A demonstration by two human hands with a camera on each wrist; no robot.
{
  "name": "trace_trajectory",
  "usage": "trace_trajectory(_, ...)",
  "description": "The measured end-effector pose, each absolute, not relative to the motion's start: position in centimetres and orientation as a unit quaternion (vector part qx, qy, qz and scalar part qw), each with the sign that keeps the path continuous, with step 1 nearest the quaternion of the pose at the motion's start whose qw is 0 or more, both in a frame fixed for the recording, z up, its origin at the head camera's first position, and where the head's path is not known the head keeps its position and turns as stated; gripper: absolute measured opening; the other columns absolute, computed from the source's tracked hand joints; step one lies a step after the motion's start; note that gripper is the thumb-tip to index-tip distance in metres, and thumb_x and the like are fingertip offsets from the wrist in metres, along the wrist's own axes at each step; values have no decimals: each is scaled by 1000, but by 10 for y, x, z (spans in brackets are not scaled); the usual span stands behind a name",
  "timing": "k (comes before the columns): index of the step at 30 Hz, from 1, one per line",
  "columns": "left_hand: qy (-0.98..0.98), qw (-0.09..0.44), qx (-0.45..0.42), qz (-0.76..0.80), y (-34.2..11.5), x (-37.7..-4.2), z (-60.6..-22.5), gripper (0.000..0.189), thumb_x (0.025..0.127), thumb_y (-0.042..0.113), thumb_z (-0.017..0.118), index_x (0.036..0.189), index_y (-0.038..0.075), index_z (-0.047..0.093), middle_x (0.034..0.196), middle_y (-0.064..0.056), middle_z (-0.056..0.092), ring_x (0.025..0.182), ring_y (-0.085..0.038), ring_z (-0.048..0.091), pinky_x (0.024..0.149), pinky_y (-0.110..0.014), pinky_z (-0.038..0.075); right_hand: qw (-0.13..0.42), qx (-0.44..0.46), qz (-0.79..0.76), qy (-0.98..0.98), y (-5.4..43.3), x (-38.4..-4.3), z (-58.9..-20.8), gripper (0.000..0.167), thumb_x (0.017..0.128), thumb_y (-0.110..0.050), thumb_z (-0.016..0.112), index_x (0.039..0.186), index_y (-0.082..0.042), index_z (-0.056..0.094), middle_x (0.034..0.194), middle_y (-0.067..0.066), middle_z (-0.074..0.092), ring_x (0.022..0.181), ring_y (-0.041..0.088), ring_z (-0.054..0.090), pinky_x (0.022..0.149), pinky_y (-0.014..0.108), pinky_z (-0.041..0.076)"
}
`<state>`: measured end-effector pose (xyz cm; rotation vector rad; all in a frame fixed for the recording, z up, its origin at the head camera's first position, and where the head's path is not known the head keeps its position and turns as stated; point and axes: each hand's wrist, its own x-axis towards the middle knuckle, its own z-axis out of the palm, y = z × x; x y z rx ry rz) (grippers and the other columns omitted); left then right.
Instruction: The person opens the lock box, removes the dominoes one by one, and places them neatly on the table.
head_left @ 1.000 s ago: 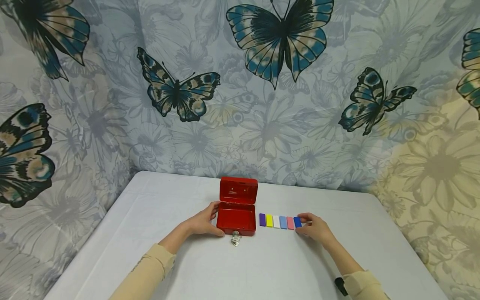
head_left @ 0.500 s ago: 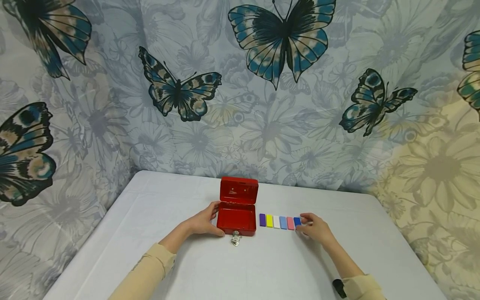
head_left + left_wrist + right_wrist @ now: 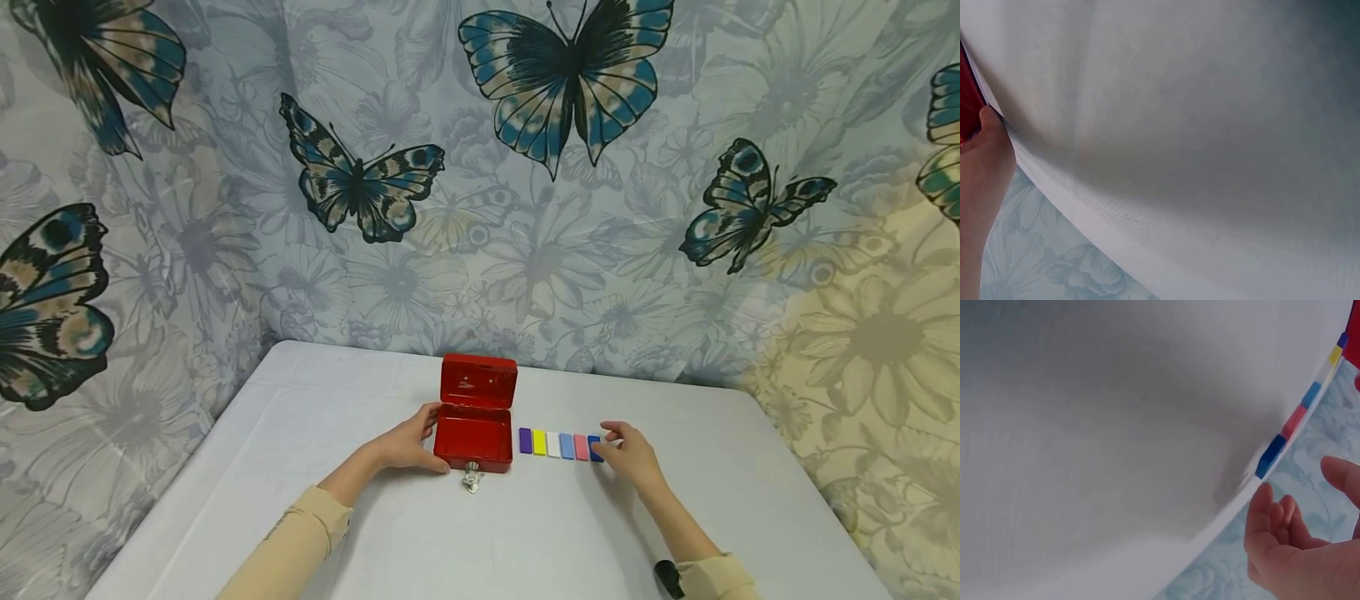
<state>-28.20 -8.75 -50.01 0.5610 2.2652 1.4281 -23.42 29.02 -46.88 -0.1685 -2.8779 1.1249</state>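
A small red metal cash box point(image 3: 472, 440) stands on the table with its lid point(image 3: 478, 382) raised and its inside showing nothing. My left hand point(image 3: 405, 439) holds its left side, thumb at the front corner and fingers toward the back; the left wrist view catches this hand point(image 3: 988, 150) against the red wall. To the box's right lies a row of several small flat blocks: purple, yellow point(image 3: 539, 442), white, light blue, pink and dark blue. Just over the dark blue block point(image 3: 1270, 456) my right hand point(image 3: 632, 454) hovers, thumb and fingers apart, gripping nothing.
Silvery keys point(image 3: 471, 479) hang from the lock at the box's front. A white cloth covers the table point(image 3: 465, 550). Behind it rises a wall covering point(image 3: 540, 267) printed with butterflies and flowers. A dark object point(image 3: 667, 577) shows by the right sleeve.
My right hand has let go of the dark blue block and lifted slightly, its thumb and fingers parting. The block stays at the row's right end. My left hand keeps its place on the box.
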Motion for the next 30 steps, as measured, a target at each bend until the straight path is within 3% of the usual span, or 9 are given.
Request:
trace_trajectory(5, 812, 200, 203, 510, -89, -283, -500, 101, 74, 12, 85, 150, 2, 20, 153, -16, 30, 142, -34, 28, 115, -44, 28, 36, -39, 363, -930, 279, -235, -467, 45, 88, -11, 66, 127, 9, 54, 110, 24, 59, 93, 32, 55, 76, 40, 49)
trace_trajectory(10, 816, 194, 202, 505, -91, -283, -501, 101, 74, 12, 85, 150, 2, 20, 153, -17, 29, 142, -35, 28, 115, -45, 29, 62, -7, 374, -925, 265, -239, -462, 42, 92, -13, 65, 128, 7, 54, 120, 27, 57, 108, 40, 52, 93, 52, 46)
trace_trajectory(15, 833, 189, 201, 480, -93, -283, -501, 103, 74, 16, 85, 151, 2, 19, 154, -17, 29, 142, -34, 29, 114, -44, 30, 86, 9, 379, -921, 255, -241, -458, 40, 94, -17, 62, 128, 4, 56, 124, 24, 56, 114, 40, 49, 94, 51, 45)
trace_trajectory(20, 861, 164, 218, 430, -93, -285, -498, 107, 73, 23, 86, 153, 3, 18, 155, -13, 31, 142, -31, 30, 114, -50, 29, 118, 43, 370, -921, 247, -244, -455, 38, 95, -17, 62, 126, 4, 58, 125, 25, 57, 116, 41, 49, 95, 55, 43)
trace_trajectory(26, 898, 156, 218, 348, -93, -279, -483, 117, 71, 36, 86, 154, -3, 13, 158, -16, 25, 144, -32, 26, 115, -50, 28, 140, 73, 360, -919, 236, -245, -455, 38, 95, -17, 63, 126, 5, 57, 128, 26, 55, 122, 44, 44, 102, 60, 35)
trace_trajectory(30, 912, 120, 213, 329, -94, -269, -467, 104, 76, 44, 81, 152, 1, 25, 154, -14, 33, 140, -32, 33, 110, -53, 34, 157, 77, 340, -924, 228, -244, -455, 37, 95, -17, 64, 125, 3, 57, 128, 25, 55, 122, 44, 44, 102, 60, 36)
